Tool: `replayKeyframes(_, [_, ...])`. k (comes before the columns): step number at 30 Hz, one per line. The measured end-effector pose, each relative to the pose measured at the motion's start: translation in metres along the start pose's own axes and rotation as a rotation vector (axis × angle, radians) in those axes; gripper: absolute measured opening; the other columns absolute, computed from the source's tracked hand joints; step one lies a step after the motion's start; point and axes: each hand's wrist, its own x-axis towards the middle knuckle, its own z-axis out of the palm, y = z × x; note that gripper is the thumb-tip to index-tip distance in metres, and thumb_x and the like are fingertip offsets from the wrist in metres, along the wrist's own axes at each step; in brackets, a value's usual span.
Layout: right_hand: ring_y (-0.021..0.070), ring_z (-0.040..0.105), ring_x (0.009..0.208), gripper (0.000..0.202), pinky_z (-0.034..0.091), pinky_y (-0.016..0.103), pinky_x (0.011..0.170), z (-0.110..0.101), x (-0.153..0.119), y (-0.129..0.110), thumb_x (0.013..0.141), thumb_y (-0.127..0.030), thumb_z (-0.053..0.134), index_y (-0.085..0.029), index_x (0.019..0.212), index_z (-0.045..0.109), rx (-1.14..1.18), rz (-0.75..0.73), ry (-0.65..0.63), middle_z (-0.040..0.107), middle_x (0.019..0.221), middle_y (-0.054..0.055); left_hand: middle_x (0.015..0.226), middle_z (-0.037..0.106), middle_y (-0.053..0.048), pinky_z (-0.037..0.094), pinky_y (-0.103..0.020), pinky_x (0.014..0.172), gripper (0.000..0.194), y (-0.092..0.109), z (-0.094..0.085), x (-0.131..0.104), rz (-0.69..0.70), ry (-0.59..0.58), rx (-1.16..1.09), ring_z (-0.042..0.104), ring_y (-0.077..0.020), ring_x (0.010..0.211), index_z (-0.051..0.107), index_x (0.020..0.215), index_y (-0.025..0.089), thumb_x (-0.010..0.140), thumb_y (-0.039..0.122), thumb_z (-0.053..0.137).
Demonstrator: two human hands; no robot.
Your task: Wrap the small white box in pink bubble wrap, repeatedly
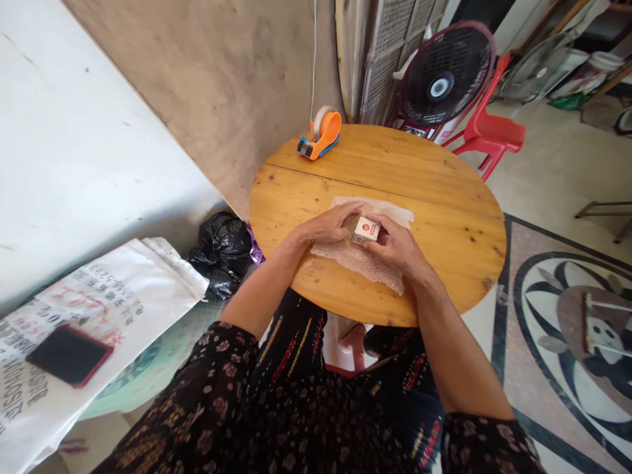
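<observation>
A small white box (pixel 366 229) with red print sits over a sheet of bubble wrap (pixel 363 263) on the round wooden table. My right hand (pixel 399 247) grips the box from its right side, thumb at the near edge and fingers at the far edge. On the left of the box, my left hand (pixel 328 225) rests over the bubble wrap with its fingers stretched out and the thumb apart. Its fingertips come close to the box; whether they touch it I cannot tell.
An orange tape dispenser (pixel 320 135) stands at the back left of the table (pixel 444 197). Behind are a fan (pixel 439 82) and a red chair (pixel 494 131). At left lie a black plastic bag (pixel 224 247), a white sack (pixel 148 283) and a phone (pixel 72 354).
</observation>
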Motion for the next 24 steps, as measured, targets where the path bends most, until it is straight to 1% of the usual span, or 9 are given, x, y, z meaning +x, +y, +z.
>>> replayKeyframes(7, [0.0296,0.063,0.114,0.060,0.049,0.048,0.098,0.000,0.000,0.003,0.075,-0.029,0.067,-0.024,0.133,0.057,0.028,0.002,-0.036,0.064,0.133,0.008,0.155,0.040,-0.016,0.030,-0.051,0.119,0.082,0.002,-0.001,-0.001,0.023,0.003,0.114,0.040,-0.0314,0.142,0.038,0.146,0.013,0.065,0.017,0.050])
replayKeyframes(10, [0.0303,0.063,0.116,0.059,0.048,0.048,0.099,-0.001,0.000,0.002,0.075,-0.029,0.067,-0.023,0.132,0.057,0.015,-0.001,-0.046,0.064,0.133,0.009,0.154,0.042,-0.016,0.030,-0.051,0.119,0.081,0.005,-0.002,-0.002,0.015,-0.012,0.121,0.040,-0.0307,0.142,0.040,0.144,0.012,0.065,0.018,0.050])
replayKeyframes(12, [0.0307,0.061,0.118,0.060,0.047,0.049,0.101,-0.001,0.000,0.004,0.075,-0.030,0.066,-0.022,0.134,0.056,0.009,-0.017,-0.050,0.063,0.135,0.010,0.155,0.038,-0.017,0.028,-0.050,0.120,0.084,0.006,-0.002,-0.001,0.014,-0.009,0.088,0.038,-0.0301,0.144,0.036,0.146,0.011,0.063,0.017,0.049])
replayKeyframes(15, [0.0317,0.053,0.128,0.066,0.041,0.051,0.108,0.000,0.000,0.009,0.077,-0.036,0.067,-0.022,0.139,0.051,0.009,-0.092,-0.051,0.056,0.142,0.012,0.160,0.029,-0.018,0.026,-0.049,0.121,0.091,0.007,-0.001,-0.001,0.028,0.015,0.027,0.030,-0.0295,0.148,0.027,0.151,0.009,0.062,0.017,0.049])
replayKeyframes(18, [0.0327,0.044,0.138,0.073,0.035,0.052,0.114,0.001,0.001,0.015,0.077,-0.047,0.069,-0.024,0.143,0.047,0.044,-0.126,-0.056,0.047,0.149,0.013,0.161,0.029,-0.016,0.025,-0.051,0.122,0.093,0.007,-0.001,-0.001,0.038,0.012,0.001,0.029,-0.0297,0.149,0.024,0.153,0.013,0.063,0.017,0.049])
replayKeyframes(21, [0.0337,0.039,0.141,0.076,0.032,0.054,0.116,0.000,0.000,0.015,0.077,-0.054,0.068,-0.025,0.144,0.047,0.088,-0.097,-0.052,0.044,0.152,0.013,0.161,0.029,-0.015,0.025,-0.053,0.121,0.093,0.006,-0.001,-0.001,0.038,0.008,0.018,0.029,-0.0311,0.148,0.025,0.153,0.015,0.063,0.018,0.050])
replayKeyframes(24, [0.0334,0.036,0.144,0.069,0.030,0.056,0.116,-0.005,-0.002,0.009,0.084,-0.059,0.061,-0.027,0.143,0.048,0.108,-0.020,0.000,0.042,0.154,0.011,0.162,0.027,-0.015,0.024,-0.053,0.122,0.092,0.004,-0.001,-0.001,0.048,0.017,0.055,0.027,-0.0324,0.149,0.028,0.152,0.014,0.063,0.020,0.051])
